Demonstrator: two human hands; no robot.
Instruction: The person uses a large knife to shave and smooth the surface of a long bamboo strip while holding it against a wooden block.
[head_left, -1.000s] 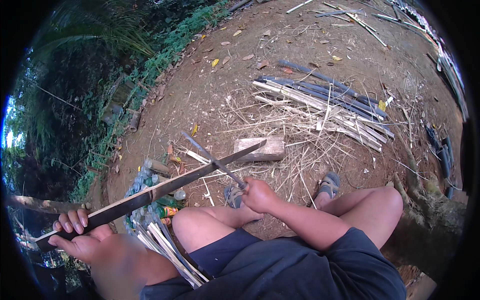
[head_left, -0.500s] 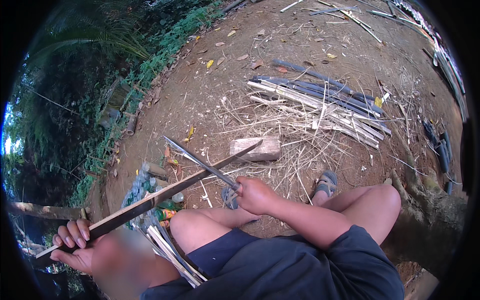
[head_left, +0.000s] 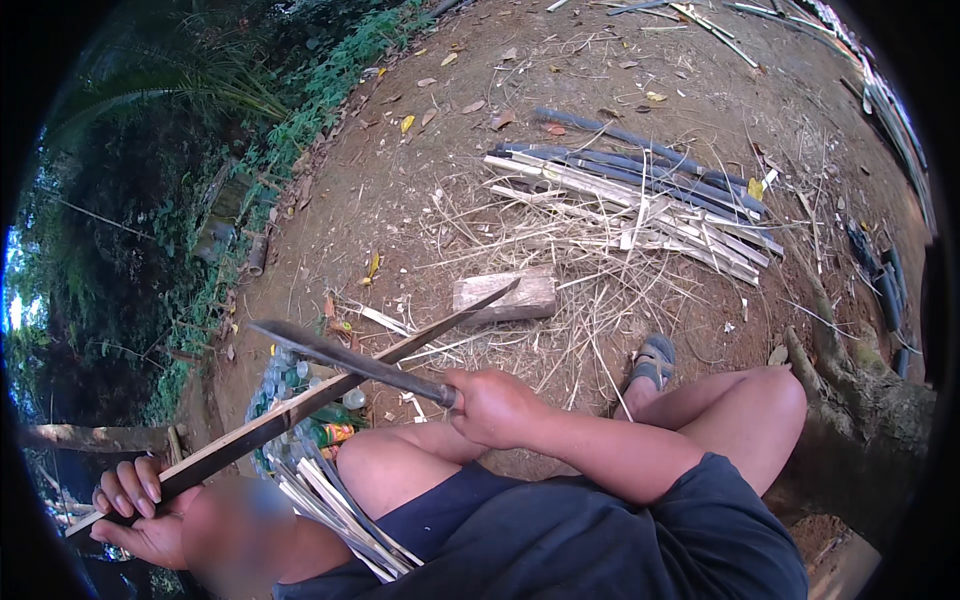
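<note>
My left hand (head_left: 140, 510) is wrapped round the near-left end of a long bamboo strip (head_left: 265, 432), dark on one side with a pale cut edge. The strip slants up to the right, and its narrow far end shows in front of a wooden block (head_left: 535, 292). In my right hand (head_left: 495, 408) is a machete (head_left: 345, 358), gripped by its handle. Its blade points left and crosses over the strip about midway, with its broad side partly showing. Whether the blade touches the strip I cannot tell.
Split bamboo pieces (head_left: 640, 190) lie piled beyond the block among thin shavings. Thin pale strips (head_left: 335, 515) rest by my left thigh. Several plastic bottles (head_left: 285, 385) stand left of my knee. A tree root (head_left: 840, 350) rises at right; dense plants (head_left: 150, 220) border the left.
My right hand has drawn the machete left and toward me along the strip. The blade has turned, showing more of its broad side. My left hand keeps its hold on the strip.
</note>
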